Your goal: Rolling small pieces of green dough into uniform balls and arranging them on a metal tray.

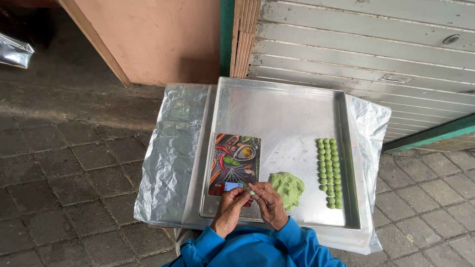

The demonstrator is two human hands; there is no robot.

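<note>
My left hand (231, 206) and my right hand (269, 202) meet at the near edge of a metal tray (282, 109), pinching a small piece of green dough (252, 192) between their fingertips. They hover over the near end of a flat kitchen scale (233, 160) printed with spices and utensils. A lump of green dough (288, 186) lies on the tray just right of my right hand. Farther right, several small green dough balls (330, 170) sit in neat rows along the tray's right side. Blue sleeves cover both my forearms.
The tray rests on a small table wrapped in silver foil (168, 163). Grey paving blocks (64, 173) surround it. Behind stand a pink wooden panel (158, 34) and a grey roller shutter (366, 44). A crinkled plastic bag (15, 52) shows at far left.
</note>
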